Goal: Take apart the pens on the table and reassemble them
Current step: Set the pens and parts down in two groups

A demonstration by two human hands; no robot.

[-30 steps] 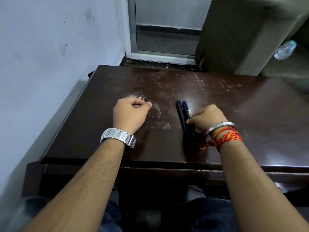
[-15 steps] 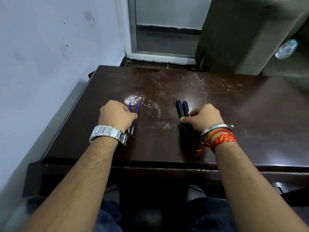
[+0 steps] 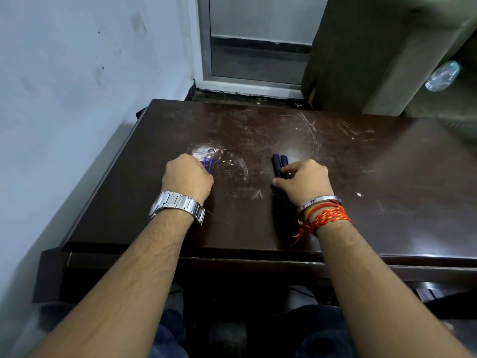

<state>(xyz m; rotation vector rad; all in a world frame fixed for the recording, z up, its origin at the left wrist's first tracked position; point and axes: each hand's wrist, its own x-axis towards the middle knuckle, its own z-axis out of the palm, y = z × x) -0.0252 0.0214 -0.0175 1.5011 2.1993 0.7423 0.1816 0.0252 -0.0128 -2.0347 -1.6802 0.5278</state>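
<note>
The left hand (image 3: 187,178) has moved forward again. Half a second ago it sat a bit back, and two thin blue refills (image 3: 208,163) lay bare on the desk (image 3: 361,164), just below the white scuff mark (image 3: 206,151). Now the hand is on top of them. Only their far ends poke out past the knuckles, touching the near edge of the scuff mark. The hand looks curled, but its fingers are hidden under it, so I cannot tell if they grip the refills or just cover them.

The right hand (image 3: 307,184) has hardly moved. It is off to the right of the scuff mark, well apart from it. Its fingers (image 3: 294,167) and thumb are curled round two black pen bodies (image 3: 279,164), which lie side by side on the desk with their far ends sticking out past the hand.

So the pens look taken apart: the insides are at one hand and the shells at the other. I think the left hand is picking the refills back up, so that they can go back into the black bodies.
</note>
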